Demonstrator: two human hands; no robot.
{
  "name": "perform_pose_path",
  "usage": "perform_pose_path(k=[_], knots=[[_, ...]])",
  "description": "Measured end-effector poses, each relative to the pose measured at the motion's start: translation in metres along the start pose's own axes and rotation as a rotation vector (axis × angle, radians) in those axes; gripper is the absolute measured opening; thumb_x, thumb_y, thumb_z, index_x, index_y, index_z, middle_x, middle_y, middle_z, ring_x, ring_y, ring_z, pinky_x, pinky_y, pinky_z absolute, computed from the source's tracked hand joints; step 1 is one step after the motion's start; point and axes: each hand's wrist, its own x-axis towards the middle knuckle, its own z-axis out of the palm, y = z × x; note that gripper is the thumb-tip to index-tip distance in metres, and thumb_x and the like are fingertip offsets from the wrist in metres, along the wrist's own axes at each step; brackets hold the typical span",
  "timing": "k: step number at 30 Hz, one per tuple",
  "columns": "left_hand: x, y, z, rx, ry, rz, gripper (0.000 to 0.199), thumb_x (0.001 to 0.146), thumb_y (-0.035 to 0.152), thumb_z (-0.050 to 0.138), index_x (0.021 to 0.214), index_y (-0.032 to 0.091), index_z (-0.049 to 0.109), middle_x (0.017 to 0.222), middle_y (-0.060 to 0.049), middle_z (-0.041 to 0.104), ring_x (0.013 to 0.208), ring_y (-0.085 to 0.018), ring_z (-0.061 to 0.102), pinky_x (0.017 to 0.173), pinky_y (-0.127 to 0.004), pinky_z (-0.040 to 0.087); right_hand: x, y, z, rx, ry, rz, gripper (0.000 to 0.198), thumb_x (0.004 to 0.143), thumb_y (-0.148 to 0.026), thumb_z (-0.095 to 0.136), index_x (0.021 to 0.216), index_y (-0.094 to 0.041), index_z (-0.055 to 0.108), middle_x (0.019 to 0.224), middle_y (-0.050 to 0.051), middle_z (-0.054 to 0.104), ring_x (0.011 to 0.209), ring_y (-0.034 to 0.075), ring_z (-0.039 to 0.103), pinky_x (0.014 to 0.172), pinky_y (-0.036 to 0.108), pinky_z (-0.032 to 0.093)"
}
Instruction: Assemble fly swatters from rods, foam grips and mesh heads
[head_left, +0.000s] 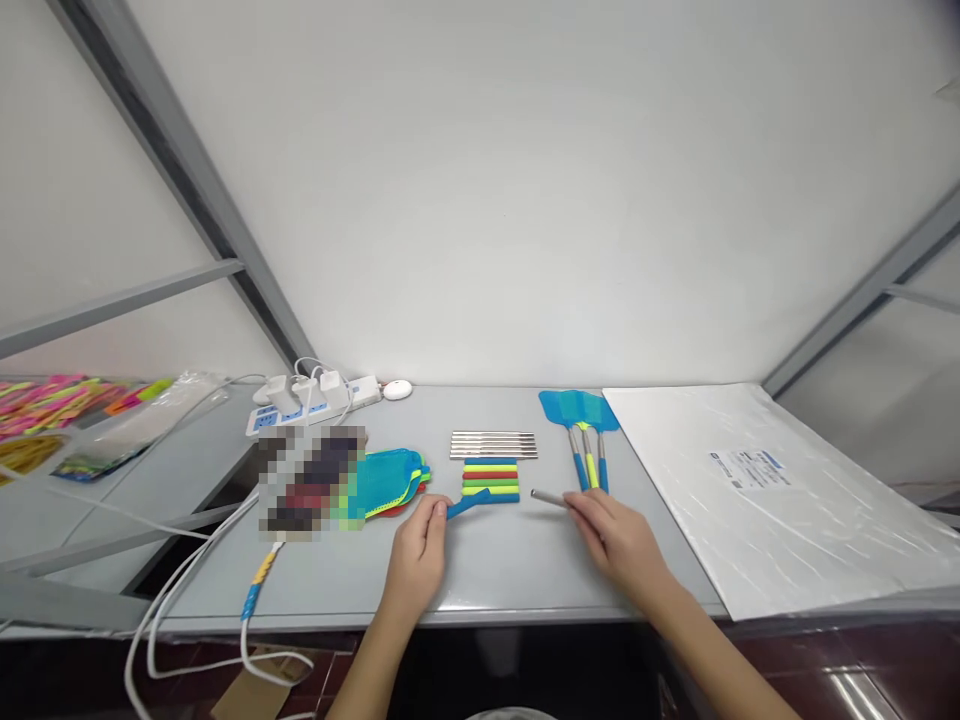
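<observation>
My left hand [421, 545] is closed around a blue plastic handle [469, 502], whose free end points right over a row of coloured handles [490, 475]. My right hand [616, 532] pinches a metal rod [550, 496], its bare end aimed left at the blue handle with a gap between them. Behind the coloured handles lies a row of metal rods [493, 445]. Left of my left hand sits a pile of fly swatter heads [388, 482], the top one blue. Beyond my right hand lie three fly swatters [580, 412] with blue heads, their handle ends partly hidden by it.
A white wrapped board [810, 540] covers the table's right side. At the left back stands a power strip [360, 392] with chargers; white cables [244, 625] hang over the front edge. A pixelated patch hides something on the left. Bagged coloured pieces [67, 400] lie farther left.
</observation>
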Motion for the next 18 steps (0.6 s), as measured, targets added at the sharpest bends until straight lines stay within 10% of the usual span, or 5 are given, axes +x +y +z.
perform_pose_path(k=[18], knots=[[0.002,-0.008,0.005,0.070,-0.086,-0.011,0.036,0.096,0.039,0.037,0.065,0.021,0.034,0.058,0.005,0.035,0.056,-0.012,0.038,0.054,-0.023,0.028,0.015,-0.024,0.023,-0.118,0.038,-0.330,0.028,0.093,-0.007,0.047,0.113,-0.020,0.063,0.093,0.005,0.070,0.075,0.016,0.061,0.068,0.030,0.040]])
